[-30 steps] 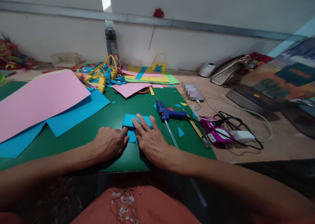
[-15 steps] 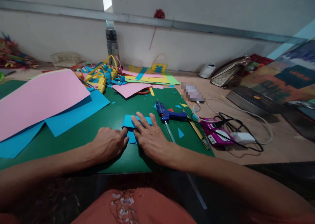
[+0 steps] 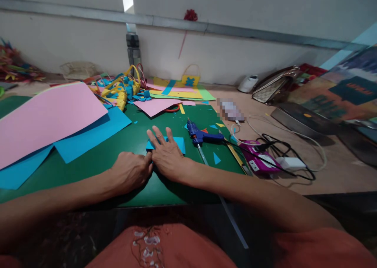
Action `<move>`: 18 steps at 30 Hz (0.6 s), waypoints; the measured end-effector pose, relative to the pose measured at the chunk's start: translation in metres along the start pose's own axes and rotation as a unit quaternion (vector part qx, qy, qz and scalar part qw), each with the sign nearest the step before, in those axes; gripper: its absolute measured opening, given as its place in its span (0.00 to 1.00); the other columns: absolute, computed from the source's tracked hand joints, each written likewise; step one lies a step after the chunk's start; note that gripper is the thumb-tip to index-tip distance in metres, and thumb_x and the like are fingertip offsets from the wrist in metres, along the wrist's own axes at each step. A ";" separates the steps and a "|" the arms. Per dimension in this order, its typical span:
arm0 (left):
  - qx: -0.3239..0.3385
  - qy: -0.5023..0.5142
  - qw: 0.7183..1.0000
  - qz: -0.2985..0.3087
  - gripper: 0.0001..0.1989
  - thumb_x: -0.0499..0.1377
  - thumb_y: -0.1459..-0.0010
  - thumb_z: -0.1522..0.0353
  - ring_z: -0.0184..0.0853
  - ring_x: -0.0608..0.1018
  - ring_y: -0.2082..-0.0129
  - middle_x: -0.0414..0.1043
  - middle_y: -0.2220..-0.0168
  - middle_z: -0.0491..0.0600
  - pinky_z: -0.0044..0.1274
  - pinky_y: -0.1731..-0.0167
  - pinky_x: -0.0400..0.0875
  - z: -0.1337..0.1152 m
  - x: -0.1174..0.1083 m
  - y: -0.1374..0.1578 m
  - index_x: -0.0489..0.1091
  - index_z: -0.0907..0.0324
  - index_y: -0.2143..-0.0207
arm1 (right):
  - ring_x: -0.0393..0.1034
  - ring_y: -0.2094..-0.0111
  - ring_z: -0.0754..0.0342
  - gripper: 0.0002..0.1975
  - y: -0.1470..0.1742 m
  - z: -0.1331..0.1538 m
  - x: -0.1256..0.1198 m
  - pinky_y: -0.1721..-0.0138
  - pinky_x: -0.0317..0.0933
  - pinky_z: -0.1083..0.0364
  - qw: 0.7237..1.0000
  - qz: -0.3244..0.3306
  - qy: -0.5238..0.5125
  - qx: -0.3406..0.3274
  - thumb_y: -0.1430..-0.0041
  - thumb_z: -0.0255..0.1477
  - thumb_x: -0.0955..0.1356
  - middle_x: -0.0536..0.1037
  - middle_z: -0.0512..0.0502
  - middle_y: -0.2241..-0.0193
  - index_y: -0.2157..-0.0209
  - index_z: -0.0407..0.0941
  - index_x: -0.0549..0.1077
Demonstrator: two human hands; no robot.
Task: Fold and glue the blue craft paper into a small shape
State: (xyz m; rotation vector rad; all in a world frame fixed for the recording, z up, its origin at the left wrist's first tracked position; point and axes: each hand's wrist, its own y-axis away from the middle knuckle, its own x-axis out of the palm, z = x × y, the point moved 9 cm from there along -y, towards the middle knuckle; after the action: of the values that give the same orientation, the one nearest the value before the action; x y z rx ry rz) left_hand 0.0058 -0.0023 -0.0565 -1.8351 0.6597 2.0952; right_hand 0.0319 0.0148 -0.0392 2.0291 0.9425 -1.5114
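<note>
A small folded piece of blue paper [image 3: 179, 143] lies on the green board [image 3: 118, 191], partly hidden under my hands. My right hand [image 3: 167, 154] rests flat across it with the fingers spread. Beside it, my left hand [image 3: 132, 170] is closed, its fingertips and thumb pinching the paper's near left edge. The two hands meet at that edge. Just right of the paper lies a blue glue gun [image 3: 203, 135], a clear glue stick [image 3: 202, 154] coming out of its back end.
Large pink sheets [image 3: 55, 115] and blue sheets [image 3: 88, 138] lie to the left. Behind them sit small yellow and blue paper baskets [image 3: 118, 95]. A yellow cutter [image 3: 238, 157], a purple power strip [image 3: 259, 160] and tangled cords are on the right. A pink sheet [image 3: 154, 106] covers red scissors handles [image 3: 173, 108].
My right hand has slid left across the folded paper to the left hand, uncovering its right end. The lower flap seen earlier is now covered. My left hand has hardly moved.
</note>
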 end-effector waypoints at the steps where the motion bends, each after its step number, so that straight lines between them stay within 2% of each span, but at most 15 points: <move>1: 0.000 0.002 1.000 0.002 0.19 0.39 0.38 0.65 0.50 0.79 0.73 0.77 0.70 0.59 0.32 0.77 0.67 0.000 0.000 0.000 0.66 0.63 0.57 | 0.43 0.37 0.35 0.13 -0.001 0.000 0.000 0.44 0.41 0.32 1.000 -0.002 0.004 0.002 0.41 0.30 0.62 0.57 0.37 0.39 0.62 0.45 0.78; 11: 0.005 0.010 1.000 -0.002 0.20 0.38 0.38 0.66 0.54 0.79 0.72 0.77 0.70 0.59 0.38 0.77 0.69 -0.001 -0.003 0.000 0.66 0.64 0.59 | 0.43 0.37 0.35 0.13 -0.003 0.000 -0.002 0.44 0.42 0.32 1.000 0.004 0.005 0.006 0.41 0.29 0.62 0.57 0.33 0.40 0.64 0.42 0.78; 18: 0.001 0.009 1.000 -0.004 0.20 0.39 0.38 0.64 0.53 0.78 0.74 0.76 0.71 0.59 0.37 0.78 0.68 -0.002 -0.006 0.001 0.65 0.63 0.56 | 0.42 0.37 0.35 0.12 0.013 0.003 -0.011 0.43 0.42 0.33 1.000 0.006 -0.002 -0.002 0.43 0.27 0.64 0.59 0.31 0.41 0.64 0.39 0.78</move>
State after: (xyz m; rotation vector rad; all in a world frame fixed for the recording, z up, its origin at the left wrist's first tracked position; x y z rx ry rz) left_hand 0.0076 -0.0036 -0.0508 -1.8549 0.6566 2.0746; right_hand 0.0381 0.0011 -0.0298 2.0246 0.9295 -1.5066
